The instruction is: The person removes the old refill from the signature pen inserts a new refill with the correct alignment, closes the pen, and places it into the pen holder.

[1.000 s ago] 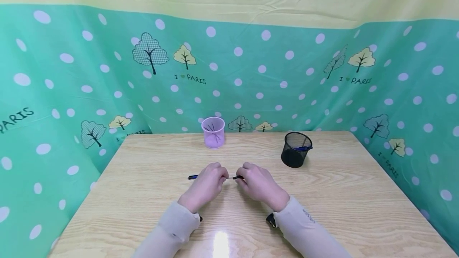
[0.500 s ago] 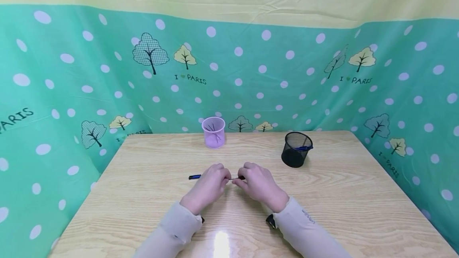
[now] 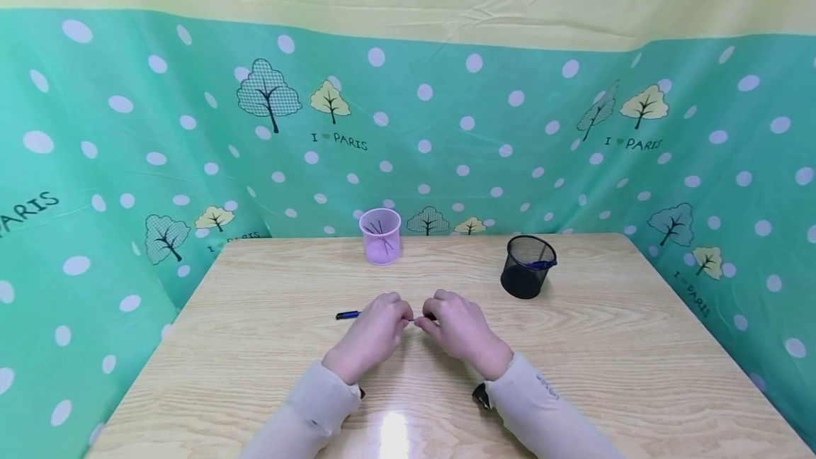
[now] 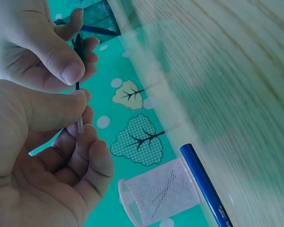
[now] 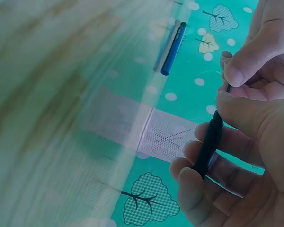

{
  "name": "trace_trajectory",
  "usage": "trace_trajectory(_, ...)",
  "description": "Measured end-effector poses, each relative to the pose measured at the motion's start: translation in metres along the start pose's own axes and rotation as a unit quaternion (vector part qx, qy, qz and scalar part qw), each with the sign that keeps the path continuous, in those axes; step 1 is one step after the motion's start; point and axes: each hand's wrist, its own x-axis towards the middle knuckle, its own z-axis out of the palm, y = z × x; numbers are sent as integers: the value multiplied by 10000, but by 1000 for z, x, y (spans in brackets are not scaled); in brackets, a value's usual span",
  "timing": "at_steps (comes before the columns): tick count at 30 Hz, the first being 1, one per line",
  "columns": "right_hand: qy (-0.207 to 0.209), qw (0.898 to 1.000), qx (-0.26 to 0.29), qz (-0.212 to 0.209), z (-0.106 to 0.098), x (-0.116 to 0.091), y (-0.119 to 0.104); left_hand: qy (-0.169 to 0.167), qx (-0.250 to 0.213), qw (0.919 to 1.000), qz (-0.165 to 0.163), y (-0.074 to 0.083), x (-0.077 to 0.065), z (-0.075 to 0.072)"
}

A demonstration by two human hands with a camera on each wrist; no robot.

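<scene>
My left hand (image 3: 382, 323) pinches a thin pen refill (image 4: 80, 125) between thumb and forefinger; its clear tail end sticks out below the fingertips in the left wrist view. My right hand (image 3: 460, 323) holds a black pen grip section (image 5: 209, 147), its thumb and forefinger at the end where the refill meets it. Only a short length of refill shows between the two hands. Left of my left hand, a blue pen barrel (image 3: 348, 315) lies on the table, partly hidden by that hand in the head view.
At the back of the wooden table (image 3: 268, 282) stands a lilac mesh pen cup (image 3: 381, 249) with dark thin sticks showing. A black mesh pen cup (image 3: 519, 282) with a blue pen (image 3: 540, 264) stands at the back right. A green dotted curtain (image 3: 446, 147) hangs behind.
My left hand has moved slightly right, closer to my right hand, and the visible stretch of refill between them has become shorter. More of the blue barrel shows.
</scene>
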Motion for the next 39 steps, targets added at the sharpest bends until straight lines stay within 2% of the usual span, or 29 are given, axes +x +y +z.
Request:
trace_trajectory(11, 34, 9999, -60, -96, -1, -1, -1, 38, -60, 10000, -36, 2, -1, 0)
trace_trajectory(26, -105, 9999, -130, 31, -2, 0, -2, 38, -116, 9999, -13, -2, -1, -1)
trace_trajectory(39, -95, 9998, -185, -19, -2, 0, -2, -8, -144, 9999, -42, -4, -2, 0)
